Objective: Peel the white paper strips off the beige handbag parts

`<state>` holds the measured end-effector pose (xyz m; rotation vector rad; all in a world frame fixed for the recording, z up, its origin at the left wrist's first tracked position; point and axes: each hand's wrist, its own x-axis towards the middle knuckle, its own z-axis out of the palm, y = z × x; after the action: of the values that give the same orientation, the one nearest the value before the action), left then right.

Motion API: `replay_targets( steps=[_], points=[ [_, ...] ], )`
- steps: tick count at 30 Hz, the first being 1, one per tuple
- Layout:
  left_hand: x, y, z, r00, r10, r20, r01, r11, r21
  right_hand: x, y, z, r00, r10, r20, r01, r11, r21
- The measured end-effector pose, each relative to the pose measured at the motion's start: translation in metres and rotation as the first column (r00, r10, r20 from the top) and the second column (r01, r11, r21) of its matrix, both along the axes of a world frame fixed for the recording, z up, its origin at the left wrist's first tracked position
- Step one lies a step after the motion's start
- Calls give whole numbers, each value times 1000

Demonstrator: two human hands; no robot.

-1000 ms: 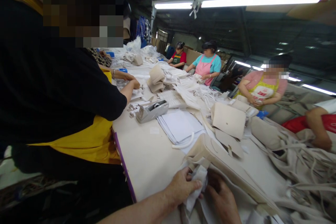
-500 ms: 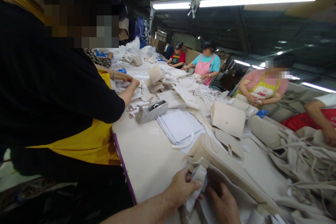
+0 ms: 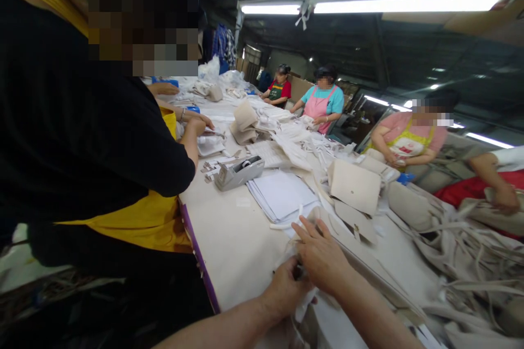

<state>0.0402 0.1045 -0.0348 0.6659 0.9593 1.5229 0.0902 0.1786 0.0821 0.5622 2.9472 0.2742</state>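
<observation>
A beige bag (image 3: 368, 270) lies in front of me at the table's near edge, partly covered by my arms. My left hand (image 3: 289, 283) is closed, its fingers and thumb pinching thin white wrapping (image 3: 302, 308) beside the bag. Over it reaches my right hand (image 3: 321, 259), with several fingers stretched out and apart above the bag's near end. Whether its thumb touches the wrapping is hidden. Just beyond my fingertips lie a short white strip (image 3: 284, 226) and a stack of white paper sheets (image 3: 282, 196).
A grey tape dispenser (image 3: 239, 173) stands behind the paper. More beige bags (image 3: 354, 188) and a pile of straps (image 3: 462, 262) fill the right side. A co-worker in a black top and yellow apron (image 3: 139, 223) stands close on my left. Other people work along the far side.
My right hand has risen from inside the bag to above my left hand, its fingers now spread. The left hand keeps hold of the white wrapping.
</observation>
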Motion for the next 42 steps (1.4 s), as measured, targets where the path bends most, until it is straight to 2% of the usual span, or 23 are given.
replay_targets(
  steps=[3, 6, 11, 13, 15, 17, 20, 21, 24, 26, 28, 30, 32, 35, 38, 40, 42],
  points=[
    [-4, -1, 11, 1000, -4, 11, 5, 999, -45, 0, 7, -5, 1000, -12, 23, 12, 1000, -25],
    [-8, -1, 18, 999, -28, 29, 29, 998, -64, -1, 11, -5, 998, -22, -52, 19, 998, -57],
    [-11, 0, 20, 998, -67, 7, 67, 993, -99, -4, 7, 4, 984, -93, -152, 78, 992, -102],
    [-12, 0, 20, 997, -75, 31, 78, 988, -130, 5, 3, 14, 959, -130, -253, 109, 989, -96],
    [-14, 0, 21, 995, -93, 42, 98, 981, -167, 25, -1, 20, 876, -241, -419, 206, 970, -127],
    [-16, 0, 23, 992, -121, 31, 124, 977, -175, 52, -5, 17, 764, -422, -489, 337, 906, -255],
    [-19, -1, 28, 988, -154, 19, 155, 977, -146, 89, -11, -14, 639, -669, -381, 466, 730, -499],
    [-20, -1, 30, 986, -165, 17, 166, 977, -137, 97, -13, -29, 597, -715, -364, 461, 677, -573],
    [-22, -1, 34, 982, -187, 3, 185, 973, -137, 104, -16, -68, 539, -766, -350, 314, 568, -761],
    [-24, -2, 39, 980, -196, -17, 192, 970, -152, 99, -17, -79, 505, -789, -351, 247, 522, -817],
    [-27, -3, 46, 979, -200, -37, 191, 967, -169, 93, -18, -76, 462, -807, -369, 193, 497, -846],
    [-34, -5, 56, 977, -202, -69, 186, 965, -182, 88, -20, -65, 460, -801, -383, 109, 480, -871],
    [-43, -5, 66, 969, -208, -133, 182, 965, -187, 86, -23, -52, 516, -763, -390, 21, 466, -885],
    [-56, -1, 72, 942, -224, -250, 171, 961, -218, 85, -23, -44, 613, -674, -411, -6, 517, -856],
    [-64, 3, 66, 929, -229, -291, 154, 953, -260, 84, -19, -53, 646, -644, -410, 89, 597, -797],
    [-65, 5, 60, 926, -242, -291, 165, 950, -264, 82, -16, -63, 634, -669, -389, 137, 592, -794],
    [-65, 6, 57, 920, -255, -297, 182, 950, -252, 77, -13, -71, 601, -708, -370, 146, 553, -821]
  ],
)
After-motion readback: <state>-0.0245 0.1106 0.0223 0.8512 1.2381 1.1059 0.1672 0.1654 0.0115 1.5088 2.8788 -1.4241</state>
